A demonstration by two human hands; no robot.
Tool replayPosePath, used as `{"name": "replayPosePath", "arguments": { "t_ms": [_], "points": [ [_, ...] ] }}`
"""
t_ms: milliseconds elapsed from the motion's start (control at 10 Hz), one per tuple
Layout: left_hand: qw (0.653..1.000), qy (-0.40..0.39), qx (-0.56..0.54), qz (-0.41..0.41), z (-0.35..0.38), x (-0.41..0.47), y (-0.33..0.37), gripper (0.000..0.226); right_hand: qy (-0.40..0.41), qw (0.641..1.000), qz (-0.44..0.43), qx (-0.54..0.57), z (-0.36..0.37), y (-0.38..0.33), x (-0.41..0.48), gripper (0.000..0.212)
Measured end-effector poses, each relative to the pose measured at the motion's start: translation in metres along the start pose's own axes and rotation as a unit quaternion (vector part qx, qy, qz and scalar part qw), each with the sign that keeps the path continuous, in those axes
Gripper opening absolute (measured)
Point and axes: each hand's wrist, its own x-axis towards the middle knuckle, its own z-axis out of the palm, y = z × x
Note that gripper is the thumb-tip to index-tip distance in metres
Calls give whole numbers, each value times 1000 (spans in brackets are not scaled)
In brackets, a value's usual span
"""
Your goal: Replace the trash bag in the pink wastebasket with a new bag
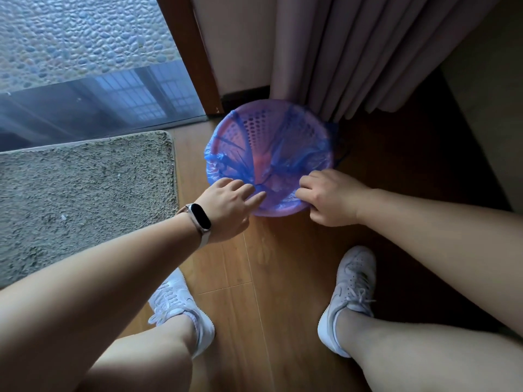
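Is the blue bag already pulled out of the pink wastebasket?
No: the blue bag still lines the pink wastebasket and folds over its rim, with both hands at the near edge.

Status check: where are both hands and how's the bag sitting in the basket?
Left hand open, fingers on blue bag at near rim. Right hand pinching bag at rim. Bag lines pink wastebasket, folded over edge. Curtain touches far side, nothing blocking.

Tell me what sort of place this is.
Probably a bedroom or living room in a home, beside a glass door. Signs: the wood-plank floor, the pinkish pleated curtain hanging to the floor, the shaggy grey-green rug, and the round pink perforated wastebasket lined with a blue plastic bag.
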Motion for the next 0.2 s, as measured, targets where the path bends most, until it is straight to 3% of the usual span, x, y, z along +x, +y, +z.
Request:
{"name": "replayPosePath", "arguments": {
  "t_ms": [200],
  "points": [
    [997,63,-27,-37,-44,-16,6,49,71,997,20,17,-47,-23,-14,36]
  ]
}}
